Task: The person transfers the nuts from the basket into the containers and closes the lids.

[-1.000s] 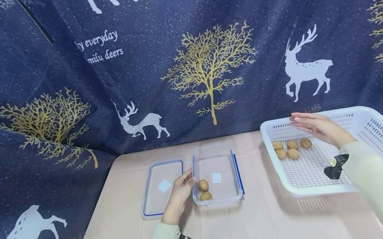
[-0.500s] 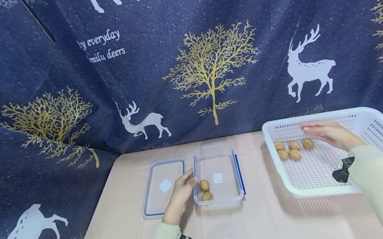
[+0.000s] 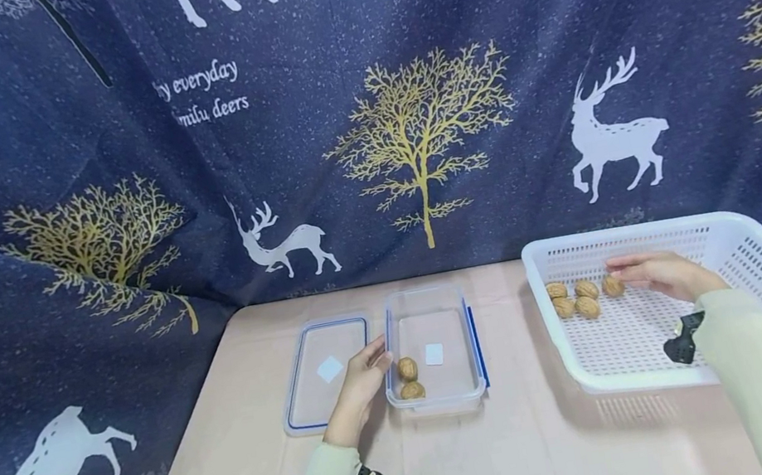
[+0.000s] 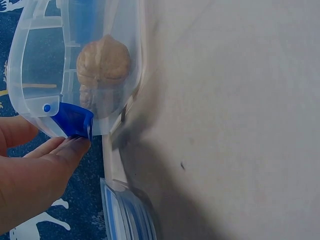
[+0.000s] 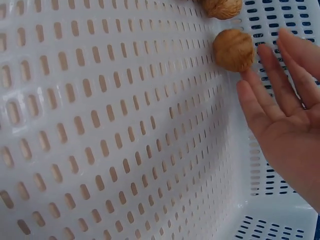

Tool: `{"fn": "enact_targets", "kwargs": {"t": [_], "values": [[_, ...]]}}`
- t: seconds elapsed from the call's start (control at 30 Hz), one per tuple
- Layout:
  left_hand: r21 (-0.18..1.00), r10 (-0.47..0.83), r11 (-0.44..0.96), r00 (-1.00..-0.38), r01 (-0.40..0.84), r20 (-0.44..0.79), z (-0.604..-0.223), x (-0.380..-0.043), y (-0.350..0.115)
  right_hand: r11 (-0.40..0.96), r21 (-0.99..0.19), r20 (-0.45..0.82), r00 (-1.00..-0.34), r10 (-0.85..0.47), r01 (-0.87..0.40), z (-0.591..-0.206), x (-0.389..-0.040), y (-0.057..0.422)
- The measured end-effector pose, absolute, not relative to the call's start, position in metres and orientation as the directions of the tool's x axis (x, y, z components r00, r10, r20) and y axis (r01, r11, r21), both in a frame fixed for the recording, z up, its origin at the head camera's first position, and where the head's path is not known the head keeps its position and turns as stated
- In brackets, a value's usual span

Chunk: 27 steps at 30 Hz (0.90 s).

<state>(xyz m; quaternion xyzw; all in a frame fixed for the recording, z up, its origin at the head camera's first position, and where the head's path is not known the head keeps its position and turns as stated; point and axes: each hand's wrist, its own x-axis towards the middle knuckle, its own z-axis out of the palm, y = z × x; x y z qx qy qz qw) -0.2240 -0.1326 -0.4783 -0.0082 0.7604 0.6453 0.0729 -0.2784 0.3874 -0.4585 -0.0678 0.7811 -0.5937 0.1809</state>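
Observation:
My left hand (image 3: 359, 380) rests against the left side of a clear lidded-type food container (image 3: 455, 389). In the left wrist view its fingertips (image 4: 75, 145) touch the container's blue latch (image 4: 74, 119). Two walnuts lie along the container's left side, the upper walnut (image 3: 407, 367) just beyond the nearer walnut (image 3: 412, 390). Inside a white perforated basket (image 3: 647, 378), my right hand (image 3: 663, 276) reaches toward a walnut (image 3: 613, 285) with extended fingers. In the right wrist view, fingertips lie at the edge of that walnut (image 5: 234, 50), with no grip around it visible.
Left of the container lies a flat clear lid (image 3: 325, 373) with a blue seal. Several more walnuts (image 3: 587, 307) cluster at the basket's left end. A dark blue curtain (image 3: 477, 221) with deer and trees hangs behind the pale pink tabletop (image 3: 509, 460).
My right hand has lowered from above the basket's back wall to the rightmost walnut, shifting slightly right first. My left hand stays at the container. The walnuts stay in place.

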Motion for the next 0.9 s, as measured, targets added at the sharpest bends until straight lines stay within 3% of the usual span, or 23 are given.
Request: {"fn": "enact_targets", "kwargs": {"t": [0.33,0.9], "values": [[0.982,0.085,0.161,-0.989,-0.103,-0.118,-0.4786,-0.2239,-0.1328,0.460,-0.873,-0.334,-0.888,-0.317,0.163,-0.4607,-0.2788,0.3793],[0.982,0.087,0.160,-0.989,-0.103,-0.118,-0.4784,-0.2240,-0.1334,0.470,-0.866,-0.339,-0.892,-0.299,0.171,-0.4651,-0.2813,0.3779]]}}
